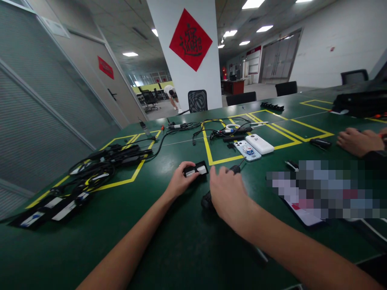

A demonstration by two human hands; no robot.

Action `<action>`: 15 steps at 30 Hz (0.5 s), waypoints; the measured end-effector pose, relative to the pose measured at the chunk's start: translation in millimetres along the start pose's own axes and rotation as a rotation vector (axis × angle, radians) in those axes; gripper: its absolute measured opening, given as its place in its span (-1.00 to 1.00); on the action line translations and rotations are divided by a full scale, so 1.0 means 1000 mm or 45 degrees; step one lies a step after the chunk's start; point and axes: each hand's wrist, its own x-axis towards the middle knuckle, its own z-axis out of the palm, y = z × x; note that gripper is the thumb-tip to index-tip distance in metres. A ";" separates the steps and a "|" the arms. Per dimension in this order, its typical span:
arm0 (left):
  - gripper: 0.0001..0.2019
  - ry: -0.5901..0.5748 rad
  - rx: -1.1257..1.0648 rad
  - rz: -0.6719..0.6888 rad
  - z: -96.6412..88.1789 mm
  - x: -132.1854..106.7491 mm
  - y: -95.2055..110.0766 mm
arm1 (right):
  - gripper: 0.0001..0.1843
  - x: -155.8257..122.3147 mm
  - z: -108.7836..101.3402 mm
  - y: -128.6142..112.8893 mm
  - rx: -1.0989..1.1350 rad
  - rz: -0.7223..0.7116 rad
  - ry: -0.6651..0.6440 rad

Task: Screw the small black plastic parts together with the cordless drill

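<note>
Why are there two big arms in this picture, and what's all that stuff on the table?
There's no machine working here: those arms and bare hands belong to a person. This single picture comes from a camera on that person's head, looking forward and down. The left hand holds a small black case with white patches. The right hand is at a dark-handled tool; blur hides whether it grips it. The green table has yellow lines, black cables, a decorated phone and a white block. Another person's hand is at right.
</note>
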 end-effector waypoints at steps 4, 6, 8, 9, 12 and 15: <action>-0.83 -0.043 0.015 0.111 0.001 -0.002 0.007 | -0.36 -0.048 0.012 0.000 -0.039 0.070 -0.232; -0.84 -0.069 0.014 0.124 0.002 -0.002 0.011 | -0.29 -0.057 0.021 -0.001 -0.031 0.113 -0.238; -0.84 -0.078 0.016 0.129 0.003 -0.002 0.013 | -0.27 -0.060 0.027 -0.003 -0.024 0.170 -0.211; -0.83 -0.080 0.019 0.131 0.003 -0.003 0.013 | -0.27 -0.059 0.028 -0.003 -0.017 0.192 -0.207; -0.82 -0.078 0.021 0.128 0.003 -0.003 0.013 | -0.27 -0.057 0.025 0.000 0.036 0.216 -0.238; -0.81 -0.088 0.006 0.110 0.002 -0.003 0.012 | -0.27 -0.056 0.022 0.011 0.168 0.194 -0.230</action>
